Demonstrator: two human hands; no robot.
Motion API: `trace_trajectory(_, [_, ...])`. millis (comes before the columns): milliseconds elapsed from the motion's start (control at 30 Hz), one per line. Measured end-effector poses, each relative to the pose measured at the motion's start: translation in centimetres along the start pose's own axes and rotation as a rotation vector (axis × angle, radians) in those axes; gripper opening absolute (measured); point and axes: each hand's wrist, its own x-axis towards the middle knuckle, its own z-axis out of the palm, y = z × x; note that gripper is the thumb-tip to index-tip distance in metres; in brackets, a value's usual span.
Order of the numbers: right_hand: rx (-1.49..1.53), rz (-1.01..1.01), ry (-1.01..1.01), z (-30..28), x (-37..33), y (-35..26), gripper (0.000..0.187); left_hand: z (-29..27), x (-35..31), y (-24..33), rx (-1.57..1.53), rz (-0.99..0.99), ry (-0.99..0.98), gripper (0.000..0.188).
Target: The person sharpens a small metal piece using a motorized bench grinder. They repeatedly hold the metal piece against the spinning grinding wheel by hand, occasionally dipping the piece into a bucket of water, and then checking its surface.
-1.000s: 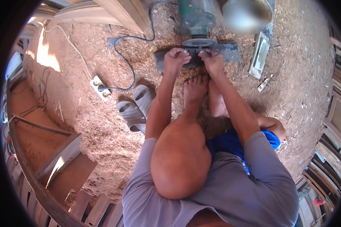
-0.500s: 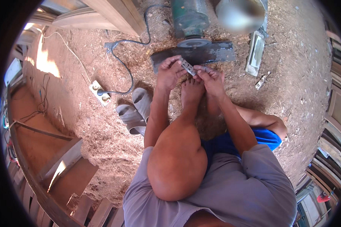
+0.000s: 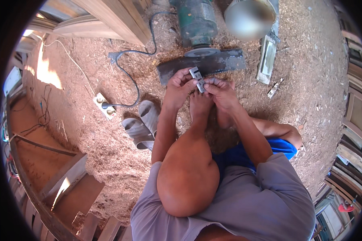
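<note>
1. One small metal piece [image 3: 197, 79] — flat, narrow, grey, with several dark openings too small to count surely — is held between two hands, just near of a dark plank and above the feet in view.
2. The left hand [image 3: 179, 89] has thumb and forefinger closed on the piece's left side; its other fingers curl loosely.
3. The right hand [image 3: 222, 94] pinches the near end from the right, thumb and forefinger drawn together, the rest bent.
4. Two bare feet [image 3: 200, 105] rest on the ground near of the hands, the right one partly hidden.
5. Beyond the hands lies one dark plank [image 3: 225, 60], running left to right, and at its far edge stands one grey disc [image 3: 203, 52] on one green motor [image 3: 197, 22].
6. Far right of the motor sits one round, pale container [image 3: 249, 19], its inside blurred; near it lies one long, pale block [image 3: 266, 62].
7. To the left are two grey sandals [image 3: 149, 114], side by side, and farther left one white power strip [image 3: 104, 105] — one black cord [image 3: 137, 80] plugged into it.
</note>
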Motion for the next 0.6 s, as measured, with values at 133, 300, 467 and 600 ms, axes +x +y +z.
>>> trace_trajectory(133, [0.181, 0.029, -0.023, 0.8, -0.9, -0.7, 0.013, 0.3, -0.8, 0.3, 0.034, 0.054, -0.137, 0.050])
trace_trajectory(300, [0.297, 0.083, -0.050, 1.7, -1.7, -1.5, 0.013, 0.6, -1.6, 0.6, -0.036, -0.011, -0.334, 0.081])
trace_trajectory(467, [0.355, 0.165, -0.038, 2.7, -2.3, -1.4, 0.016, 1.8, -1.6, 0.9, -0.142, 0.035, -0.300, 0.089])
trace_trajectory(600, [0.387, 0.208, -0.040, 2.9, -2.8, -1.3, 0.018, 2.2, -1.6, 0.6, -0.261, 0.034, -0.299, 0.085])
